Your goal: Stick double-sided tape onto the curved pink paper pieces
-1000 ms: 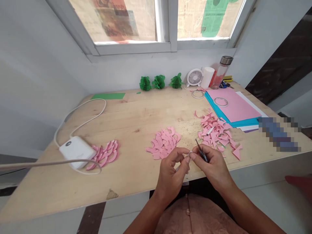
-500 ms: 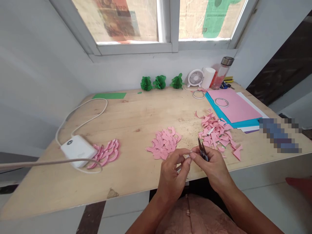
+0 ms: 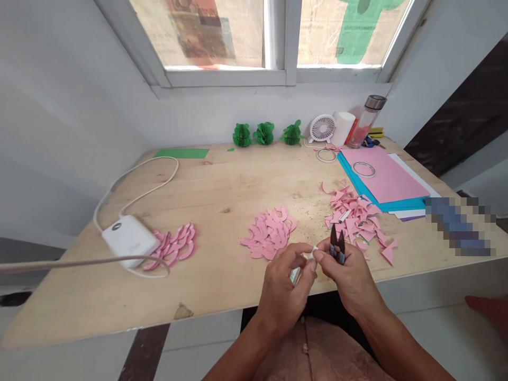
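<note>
Above the table's front edge, my left hand [image 3: 282, 283] is closed, its thumb and forefinger at a small white strip [image 3: 313, 253]. A pale thing with green marks [image 3: 295, 275] shows under its curled fingers; its kind is unclear. My right hand [image 3: 350, 278] pinches the other side of the strip with thumb and forefinger, while scissors [image 3: 337, 246] are tucked in that same hand. Their dark blades point away from me, slightly apart, and the handles are mostly hidden. Just beyond my left hand lies a pile of curved pink paper pieces [image 3: 268, 233].
Pink paper scraps [image 3: 353, 211] lie beyond my right hand. Pink sheets [image 3: 384, 174] and a tape roll [image 3: 364, 170] are at right. A white device [image 3: 130, 241] with a cable stands left, beside layered pink pieces [image 3: 178, 246]. Green paper balls [image 3: 264, 134] and a fan [image 3: 322, 128] line the wall.
The scissors have turned more upright in my right hand, their blades spread a little wider. More of the white strip and of the pale thing in my left hand shows. The view has shifted slightly.
</note>
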The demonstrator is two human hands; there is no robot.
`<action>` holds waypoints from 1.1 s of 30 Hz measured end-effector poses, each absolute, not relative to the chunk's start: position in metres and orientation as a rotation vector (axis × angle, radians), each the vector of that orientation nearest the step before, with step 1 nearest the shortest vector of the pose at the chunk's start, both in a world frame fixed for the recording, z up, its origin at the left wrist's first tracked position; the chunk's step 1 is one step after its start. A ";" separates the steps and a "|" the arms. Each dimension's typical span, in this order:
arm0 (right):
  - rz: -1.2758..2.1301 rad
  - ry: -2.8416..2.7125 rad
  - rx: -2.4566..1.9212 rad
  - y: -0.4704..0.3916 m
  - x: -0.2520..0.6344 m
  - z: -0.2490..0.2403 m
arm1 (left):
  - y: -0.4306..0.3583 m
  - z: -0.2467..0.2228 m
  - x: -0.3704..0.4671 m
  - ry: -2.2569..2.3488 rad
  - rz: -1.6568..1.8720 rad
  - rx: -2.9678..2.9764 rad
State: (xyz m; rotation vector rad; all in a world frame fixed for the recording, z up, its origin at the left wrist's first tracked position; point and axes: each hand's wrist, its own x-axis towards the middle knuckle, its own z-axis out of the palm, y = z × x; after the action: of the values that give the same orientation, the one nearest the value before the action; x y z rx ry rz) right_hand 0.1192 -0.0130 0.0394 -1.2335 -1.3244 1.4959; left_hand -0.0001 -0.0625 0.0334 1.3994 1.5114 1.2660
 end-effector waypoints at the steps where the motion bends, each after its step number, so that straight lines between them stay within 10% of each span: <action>1: 1.511 -1.321 -1.231 -0.013 0.119 0.039 | -0.063 0.034 0.001 1.490 1.271 1.360; 33: 1.041 -1.989 -1.112 -0.014 0.136 0.039 | -0.054 0.036 -0.011 1.195 1.428 0.966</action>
State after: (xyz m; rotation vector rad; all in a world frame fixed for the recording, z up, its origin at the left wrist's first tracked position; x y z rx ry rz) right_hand 0.1365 -0.0139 0.0391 -1.1116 -1.9894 1.0406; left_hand -0.0106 -0.0535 0.0358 0.9663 1.1955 1.4278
